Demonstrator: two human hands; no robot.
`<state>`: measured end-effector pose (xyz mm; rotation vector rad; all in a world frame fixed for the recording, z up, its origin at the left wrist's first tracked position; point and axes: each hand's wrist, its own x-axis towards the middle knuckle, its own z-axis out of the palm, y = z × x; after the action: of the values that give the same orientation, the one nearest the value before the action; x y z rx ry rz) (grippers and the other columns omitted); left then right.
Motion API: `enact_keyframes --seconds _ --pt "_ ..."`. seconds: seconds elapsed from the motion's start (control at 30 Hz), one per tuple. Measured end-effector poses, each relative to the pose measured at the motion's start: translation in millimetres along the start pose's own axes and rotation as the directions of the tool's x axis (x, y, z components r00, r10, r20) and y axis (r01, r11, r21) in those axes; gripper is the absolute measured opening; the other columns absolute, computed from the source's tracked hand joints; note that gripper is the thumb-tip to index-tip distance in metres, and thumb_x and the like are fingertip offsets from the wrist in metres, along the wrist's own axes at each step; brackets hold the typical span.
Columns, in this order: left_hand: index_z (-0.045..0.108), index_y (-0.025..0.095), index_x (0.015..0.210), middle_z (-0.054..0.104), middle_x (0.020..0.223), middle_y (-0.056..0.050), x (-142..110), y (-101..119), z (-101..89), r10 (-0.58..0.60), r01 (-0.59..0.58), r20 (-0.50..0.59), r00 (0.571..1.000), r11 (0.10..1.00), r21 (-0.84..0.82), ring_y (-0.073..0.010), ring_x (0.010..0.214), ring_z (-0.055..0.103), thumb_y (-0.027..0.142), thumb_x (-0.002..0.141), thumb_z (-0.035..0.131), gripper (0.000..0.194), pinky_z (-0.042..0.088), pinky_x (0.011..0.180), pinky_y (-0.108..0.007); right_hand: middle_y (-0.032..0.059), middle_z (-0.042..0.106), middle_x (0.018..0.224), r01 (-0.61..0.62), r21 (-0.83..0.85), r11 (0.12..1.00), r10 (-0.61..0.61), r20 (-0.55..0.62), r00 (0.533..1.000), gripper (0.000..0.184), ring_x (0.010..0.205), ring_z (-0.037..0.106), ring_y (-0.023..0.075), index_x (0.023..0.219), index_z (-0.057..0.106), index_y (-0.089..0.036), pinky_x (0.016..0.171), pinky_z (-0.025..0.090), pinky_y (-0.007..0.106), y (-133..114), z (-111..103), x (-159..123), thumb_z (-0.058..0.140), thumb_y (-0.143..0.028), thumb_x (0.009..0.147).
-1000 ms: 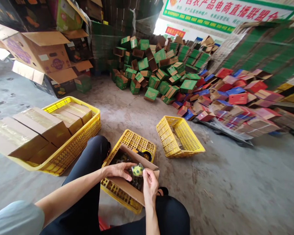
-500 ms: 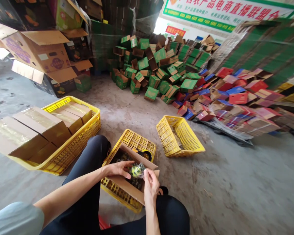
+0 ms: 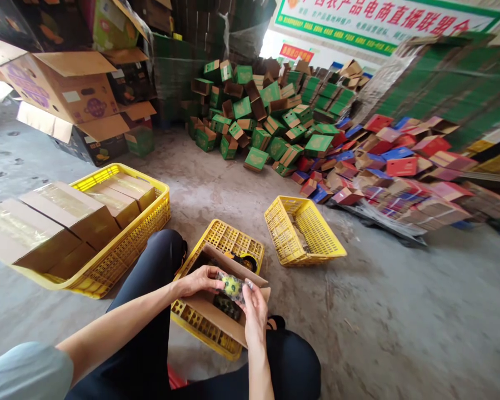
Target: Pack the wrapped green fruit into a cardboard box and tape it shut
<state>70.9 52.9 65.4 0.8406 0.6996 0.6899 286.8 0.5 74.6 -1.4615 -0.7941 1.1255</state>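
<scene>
Between my hands is a small clear plastic packet with a round yellow-green, dark-spotted thing in it (image 3: 232, 286); its exact kind is unclear. My left hand (image 3: 200, 280) pinches the packet's left end. The right end is gripped by the thumb and fingers of my right hand (image 3: 254, 311). Both hold it above an open cardboard box (image 3: 219, 318), where more dark, plastic-wrapped pieces (image 3: 227, 307) show partly. The box rests on an upturned yellow plastic crate (image 3: 233, 236) between my legs. A black and yellow tape dispenser (image 3: 249, 262) lies on that crate behind the box.
On the left, a yellow crate (image 3: 163, 208) holds several taped cardboard boxes (image 3: 81, 208). Another yellow crate (image 3: 320, 228) stands tilted at right. Heaps of green cartons (image 3: 256, 158) and red and blue cartons (image 3: 402, 166) lie behind. Large open cartons (image 3: 73, 91) are stacked at back left.
The fingers of my left hand, spread beside the packet before, have closed on its left end. The packet has lifted slightly and is stretched between both hands. My right hand keeps its hold.
</scene>
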Motion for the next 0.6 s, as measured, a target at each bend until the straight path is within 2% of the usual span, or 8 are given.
enact_keyframes --seconds 0.13,0.27,0.43,0.6 --pt "0.076 0.018 0.114 0.074 0.114 -0.008 -3 4 1.6 0.006 -0.007 0.02 1.0 1.0 0.029 -0.0251 0.105 0.068 0.048 0.072 0.095 0.055 0.052 0.094 -0.037 0.0134 0.083 0.106 0.008 -0.08 0.997 -0.006 0.027 1.0 0.061 0.101 0.077 0.0347 0.106 0.081 -0.019 0.078 0.065 0.04 5 -4 4 0.083 -0.07 0.072" --pt "0.075 0.02 0.119 0.073 0.12 -0.008 -4 6 3.1 -0.015 0.015 0.051 0.999 1.0 0.003 -0.0252 0.109 0.068 0.047 0.073 0.095 0.057 0.053 0.093 -0.035 0.0116 0.083 0.092 0.045 -0.137 0.989 -0.046 -0.006 0.999 0.061 0.091 0.077 0.033 0.092 0.082 -0.018 0.083 0.063 0.04 10 -10 11 0.082 -0.073 0.068" --pt "0.071 0.024 0.131 0.07 0.128 -0.009 -4 4 4.3 -0.036 0.041 0.097 0.995 0.998 -0.053 -0.0251 0.112 0.068 0.039 0.067 0.1 0.072 0.055 0.092 -0.035 0.0104 0.082 0.086 0.059 -0.173 0.983 -0.062 -0.013 0.998 0.059 0.085 0.075 0.0308 0.092 0.083 -0.017 0.08 0.062 0.039 13 -10 11 0.08 -0.072 0.071" --pt "0.074 0.02 0.121 0.074 0.116 -0.009 -2 1 3.7 -0.009 0.014 0.094 0.996 0.998 -0.056 -0.0239 0.104 0.07 0.037 0.064 0.102 0.066 0.056 0.089 -0.035 0.0103 0.082 0.088 0.086 -0.19 0.978 -0.087 0.007 0.996 0.056 0.085 0.075 0.0292 0.093 0.083 -0.017 0.079 0.062 0.038 10 -10 8 0.08 -0.069 0.074"
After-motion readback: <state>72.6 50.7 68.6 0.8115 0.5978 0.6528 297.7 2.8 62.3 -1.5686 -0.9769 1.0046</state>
